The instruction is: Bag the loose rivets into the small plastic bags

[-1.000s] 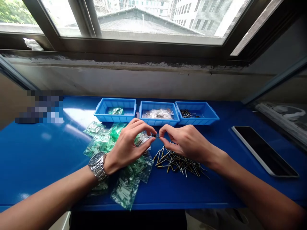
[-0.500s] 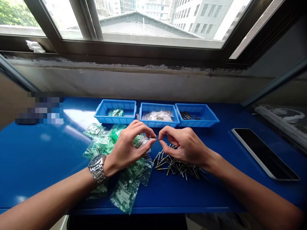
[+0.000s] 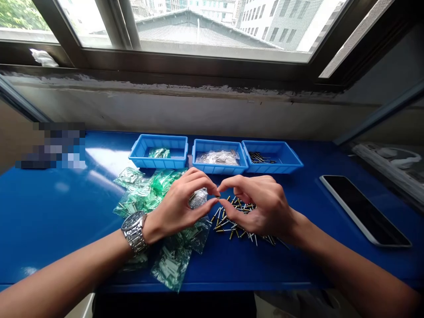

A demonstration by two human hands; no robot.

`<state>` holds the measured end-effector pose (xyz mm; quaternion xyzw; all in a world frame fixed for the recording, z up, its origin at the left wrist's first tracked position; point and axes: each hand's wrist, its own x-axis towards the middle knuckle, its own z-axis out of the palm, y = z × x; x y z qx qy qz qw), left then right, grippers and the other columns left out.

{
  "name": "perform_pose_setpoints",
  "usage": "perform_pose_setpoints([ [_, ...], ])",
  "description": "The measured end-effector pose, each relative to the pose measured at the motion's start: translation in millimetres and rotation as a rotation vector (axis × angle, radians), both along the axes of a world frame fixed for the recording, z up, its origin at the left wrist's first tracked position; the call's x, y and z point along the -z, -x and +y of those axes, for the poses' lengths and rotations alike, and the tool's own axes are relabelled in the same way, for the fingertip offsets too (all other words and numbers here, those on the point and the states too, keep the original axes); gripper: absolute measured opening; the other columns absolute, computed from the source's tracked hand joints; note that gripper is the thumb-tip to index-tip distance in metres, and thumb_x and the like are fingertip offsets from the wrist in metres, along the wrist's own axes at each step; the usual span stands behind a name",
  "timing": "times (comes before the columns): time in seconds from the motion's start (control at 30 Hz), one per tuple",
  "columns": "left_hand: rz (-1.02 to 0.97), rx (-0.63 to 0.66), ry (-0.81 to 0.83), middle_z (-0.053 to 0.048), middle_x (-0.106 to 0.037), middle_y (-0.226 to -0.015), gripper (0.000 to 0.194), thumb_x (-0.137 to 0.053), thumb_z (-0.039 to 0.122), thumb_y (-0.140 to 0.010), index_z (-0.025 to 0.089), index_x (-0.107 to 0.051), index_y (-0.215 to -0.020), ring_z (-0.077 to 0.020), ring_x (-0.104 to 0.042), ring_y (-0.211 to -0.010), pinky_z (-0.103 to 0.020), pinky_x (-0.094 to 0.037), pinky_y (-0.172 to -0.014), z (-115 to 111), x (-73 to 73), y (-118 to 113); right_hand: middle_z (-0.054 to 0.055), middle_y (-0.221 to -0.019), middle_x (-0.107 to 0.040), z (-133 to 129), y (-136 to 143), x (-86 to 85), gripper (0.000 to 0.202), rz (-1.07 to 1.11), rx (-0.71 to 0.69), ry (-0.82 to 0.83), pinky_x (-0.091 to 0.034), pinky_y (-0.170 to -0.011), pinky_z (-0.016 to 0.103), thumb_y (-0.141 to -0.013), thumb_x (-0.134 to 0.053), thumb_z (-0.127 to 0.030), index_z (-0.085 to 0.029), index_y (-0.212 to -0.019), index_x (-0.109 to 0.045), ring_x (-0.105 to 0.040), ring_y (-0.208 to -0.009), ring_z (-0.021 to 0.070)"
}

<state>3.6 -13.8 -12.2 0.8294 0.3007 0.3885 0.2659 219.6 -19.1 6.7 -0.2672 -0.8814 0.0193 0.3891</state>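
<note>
1. Because my fingertips cover most of it, the small part [image 3: 217,197] is hard to make out.
2. My forearms slant over the table's [image 3: 66,212] front edge, fingers arched.
3. My left hand [image 3: 180,201] pinches it between thumb and index, back from that edge; my right hand [image 3: 263,203] meets those fingertips near the metal pins [image 3: 228,230], its grip I cannot tell.

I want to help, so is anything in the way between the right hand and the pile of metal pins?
Nothing visible blocks the right hand from the metal pins; the green bags lie to their left.
</note>
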Motion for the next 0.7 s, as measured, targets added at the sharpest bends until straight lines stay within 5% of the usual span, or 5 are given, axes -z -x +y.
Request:
perform_pose_setpoints([
  [0.23, 0.016, -0.038, -0.026, -0.004, -0.069, -0.091, 0.002, -0.069, 0.017, -0.091, 0.016, -0.067, -0.092, -0.0195, -0.059, -0.089, -0.036, -0.050, -0.082, 1, 0.9, 1, -0.002, -0.071, -0.071, 2, -3, -0.1, 0.005, -0.055, -0.052, 0.009, -0.039, -0.051, 0.024, -0.094, -0.069, -0.020, -0.017, -0.097, -0.070, -0.056, -0.051, 0.0077],
  [0.7, -0.086, -0.106, -0.104, -0.005, -0.069, -0.093, 0.005, -0.071, 0.014, -0.089, 0.016, -0.068, -0.094, -0.0183, -0.062, -0.090, -0.036, -0.052, -0.084, -2, -5.0, 0, -0.008, -0.057, -0.054, 8, 0, 9.2, 0.005, -0.045, 0.028, 0.177, -0.033, -0.046, 0.021, -0.091, -0.069, -0.020, -0.016, -0.093, -0.070, -0.039, -0.044, 0.0055],
])
